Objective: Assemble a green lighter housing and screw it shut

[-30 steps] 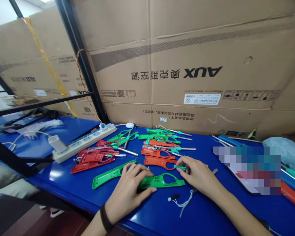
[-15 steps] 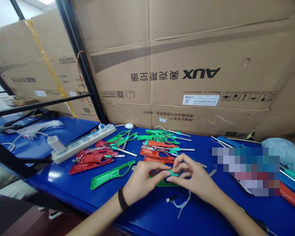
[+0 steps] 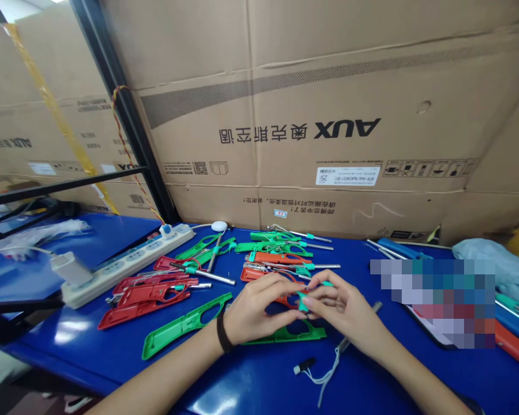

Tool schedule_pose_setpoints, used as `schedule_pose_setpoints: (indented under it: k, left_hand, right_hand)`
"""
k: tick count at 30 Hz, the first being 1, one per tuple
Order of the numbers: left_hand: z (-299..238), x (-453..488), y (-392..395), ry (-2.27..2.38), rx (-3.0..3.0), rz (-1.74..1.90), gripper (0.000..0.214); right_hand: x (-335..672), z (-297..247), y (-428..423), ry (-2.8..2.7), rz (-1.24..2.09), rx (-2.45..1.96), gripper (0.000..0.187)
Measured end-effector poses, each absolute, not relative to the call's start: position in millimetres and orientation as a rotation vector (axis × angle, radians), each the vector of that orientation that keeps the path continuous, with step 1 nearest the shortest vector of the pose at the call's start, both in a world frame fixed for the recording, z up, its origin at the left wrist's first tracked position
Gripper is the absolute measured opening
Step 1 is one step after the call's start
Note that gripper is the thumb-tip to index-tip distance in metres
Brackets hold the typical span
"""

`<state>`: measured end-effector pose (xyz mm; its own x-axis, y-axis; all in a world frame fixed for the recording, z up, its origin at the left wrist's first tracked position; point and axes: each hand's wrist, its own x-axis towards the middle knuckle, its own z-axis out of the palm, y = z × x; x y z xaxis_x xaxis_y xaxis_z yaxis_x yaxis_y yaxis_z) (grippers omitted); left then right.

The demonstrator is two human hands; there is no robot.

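Teal clip (image 3: 301, 301) we pinch between left hand (image 3: 253, 308) and right hand (image 3: 341, 305) could slip, the grip being tiny, and drop onto green shell (image 3: 315, 333).

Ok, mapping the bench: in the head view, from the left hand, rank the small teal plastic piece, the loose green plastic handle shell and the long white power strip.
1. Teal piece: pinched at the left hand.
2. Green handle shell: just left.
3. Power strip: far left, back.

Blue table (image 3: 112, 351); green shell (image 3: 182, 324); red shells (image 3: 149, 291); teal piece (image 3: 303, 302).
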<state>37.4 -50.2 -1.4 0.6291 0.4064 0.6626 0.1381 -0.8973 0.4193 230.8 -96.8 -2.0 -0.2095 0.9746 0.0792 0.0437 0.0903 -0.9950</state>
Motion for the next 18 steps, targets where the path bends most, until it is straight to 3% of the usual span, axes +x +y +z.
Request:
schedule_pose_setpoints:
  k: [5, 12, 18]
  left_hand:
    - [-9.6, 35.3, -50.4, 0.433, 2.691, 1.198, 0.049]
    - [-3.4, 31.6, -52.1, 0.472, 2.762, 0.709, 0.06]
    - [-6.6, 35.5, -53.8, 0.475, 2.748, 0.7, 0.077]
  right_hand:
    - [230.1, -4.4, -94.8, -1.457, 1.282, -1.132, 0.03]
    - [231.4, -6.3, -95.0, -1.363, 1.459, -1.078, 0.049]
    - [228.8, -7.7, -95.1, -1.369, 1.5, -1.066, 0.041]
